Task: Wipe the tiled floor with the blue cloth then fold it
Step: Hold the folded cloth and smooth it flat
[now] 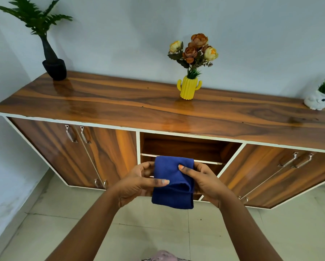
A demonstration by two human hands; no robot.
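The blue cloth point(172, 193) is folded into a small rectangle and held in the air in front of the sideboard, above the tiled floor point(157, 228). My left hand point(139, 182) grips its left edge, thumb lying across the front of the cloth. My right hand point(203, 178) grips the right edge, thumb pressed on the upper part. A folded flap shows on the cloth's lower half. The fingers of both hands are hidden behind the fabric.
A long wooden sideboard point(157, 112) stands against the wall, with closed doors at left and right and an open shelf bay point(188, 147) in the middle. On top stand a black potted plant point(54, 66), a yellow cactus vase of flowers point(189, 87) and a white planter point(320, 100).
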